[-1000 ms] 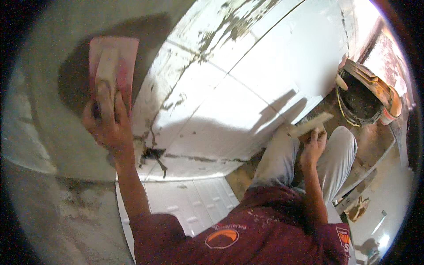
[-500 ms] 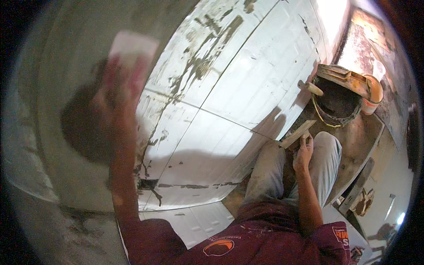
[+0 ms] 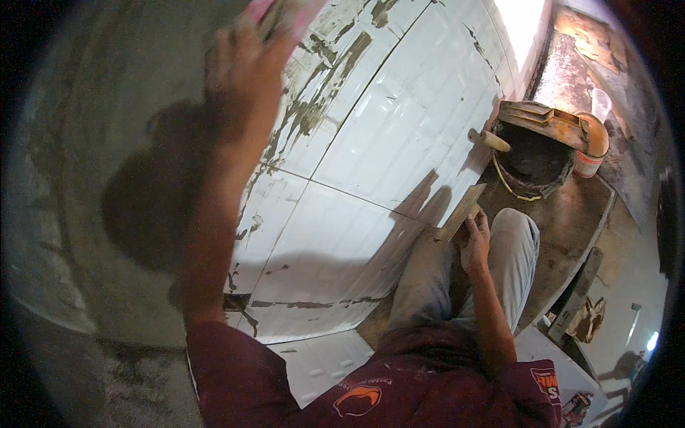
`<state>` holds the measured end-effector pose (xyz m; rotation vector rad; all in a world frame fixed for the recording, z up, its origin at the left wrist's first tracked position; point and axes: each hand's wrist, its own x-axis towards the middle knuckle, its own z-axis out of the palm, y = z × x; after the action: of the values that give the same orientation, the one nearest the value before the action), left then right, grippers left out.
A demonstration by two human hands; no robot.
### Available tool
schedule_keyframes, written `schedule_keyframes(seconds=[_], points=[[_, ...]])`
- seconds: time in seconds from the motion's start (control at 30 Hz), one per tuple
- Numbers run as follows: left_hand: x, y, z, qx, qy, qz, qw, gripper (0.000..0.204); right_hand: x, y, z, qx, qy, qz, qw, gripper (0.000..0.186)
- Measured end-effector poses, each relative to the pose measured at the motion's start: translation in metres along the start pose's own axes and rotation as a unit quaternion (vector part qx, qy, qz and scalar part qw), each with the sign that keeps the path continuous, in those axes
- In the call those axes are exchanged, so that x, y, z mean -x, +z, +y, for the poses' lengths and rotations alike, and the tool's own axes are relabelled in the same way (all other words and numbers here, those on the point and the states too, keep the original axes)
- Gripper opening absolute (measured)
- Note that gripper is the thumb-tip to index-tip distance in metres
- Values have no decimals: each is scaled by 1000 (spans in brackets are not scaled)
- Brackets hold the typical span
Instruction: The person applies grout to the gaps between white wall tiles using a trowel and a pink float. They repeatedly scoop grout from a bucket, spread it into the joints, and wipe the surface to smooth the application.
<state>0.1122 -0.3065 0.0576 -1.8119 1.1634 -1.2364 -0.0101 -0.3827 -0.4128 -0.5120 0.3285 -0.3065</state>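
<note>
My left hand [image 3: 242, 78] is raised to the top edge, closed on a pink float [image 3: 303, 18] with a pale handle, against the grey plastered surface [image 3: 135, 64] beside white tiles [image 3: 364, 150] streaked with grey mortar. The float is partly cut off by the frame. My right hand [image 3: 474, 242] is closed on a flat, pale wooden piece [image 3: 460, 210], held above my bent knees near the tiles' lower edge.
At the right stands a mortar-caked bucket [image 3: 531, 167] with a yellow handle, a battered orange rigid piece [image 3: 542, 118] across its rim and a tool handle [image 3: 496, 140] beside it. An orange-and-white bucket [image 3: 592, 153] sits behind. More white tiles [image 3: 314, 357] lie below me.
My left hand and the float have moved up and slightly right to the top of the view. My right hand still holds the wooden piece. The view has also shifted.
</note>
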Motion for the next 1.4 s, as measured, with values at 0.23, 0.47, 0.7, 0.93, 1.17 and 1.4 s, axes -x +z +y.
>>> schedule_keyframes(seconds=[0.23, 0.47, 0.7, 0.93, 1.17, 1.4], points=[[165, -105, -73, -121, -149, -70, 979, 44, 4, 6, -36, 9, 54, -31, 998, 42], [249, -193, 64, 48, -435, -194, 878, 56, -12, 129, -106, -13, 20, -212, 977, 43], [276, -163, 138, 336, -583, -214, 708, 55, -51, 232, -141, 139, -199, -254, 936, 42], [290, -157, 155, 385, -546, -237, 705, 40, -66, 256, -139, 257, -355, -229, 869, 43], [296, -156, 165, 393, -549, -263, 689, 39, -59, 249, -136, 201, -223, -347, 888, 46], [292, -168, 153, 333, -473, -292, 761, 41, 25, 305, -122, 55, -229, -312, 920, 54]])
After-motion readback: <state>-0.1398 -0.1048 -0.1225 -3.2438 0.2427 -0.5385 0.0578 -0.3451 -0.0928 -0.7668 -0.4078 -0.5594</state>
